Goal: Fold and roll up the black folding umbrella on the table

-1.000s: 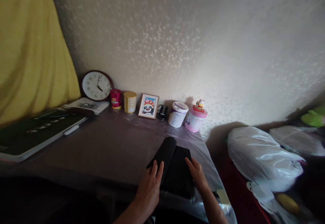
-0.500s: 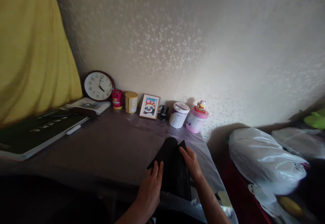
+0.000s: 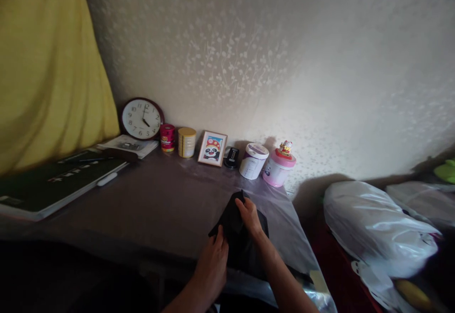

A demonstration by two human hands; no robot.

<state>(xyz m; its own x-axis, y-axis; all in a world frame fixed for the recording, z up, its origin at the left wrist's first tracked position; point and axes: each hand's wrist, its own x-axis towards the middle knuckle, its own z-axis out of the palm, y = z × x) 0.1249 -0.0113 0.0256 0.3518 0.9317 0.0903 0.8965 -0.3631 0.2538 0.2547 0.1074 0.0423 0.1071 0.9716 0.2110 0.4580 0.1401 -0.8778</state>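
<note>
A black piece of cloth [image 3: 237, 244], perhaps a garment or a bag, lies at the table's front right part, folded and partly hidden by my arms. My right hand [image 3: 250, 216] pinches a raised fold near its far edge. At its left edge rests my left hand [image 3: 214, 258], fingers close together and holding the cloth down. Part of the cloth spreads out to the right, beneath my right forearm. Its exact kind cannot be made out in the dim light.
Along the wall stand a clock [image 3: 142, 119], a pink can [image 3: 167, 138], a yellow-lidded can [image 3: 186, 142], a framed panda picture [image 3: 212, 148], a white tub [image 3: 253, 161] and a pink-lidded tub [image 3: 279, 168]. A dark green book [image 3: 64, 178] lies left; plastic bags [image 3: 377, 225] sit right.
My right hand has moved left with the pinched edge of the cloth, folding it over toward my left hand. My left hand stays at the left edge. The view has shifted slightly.
</note>
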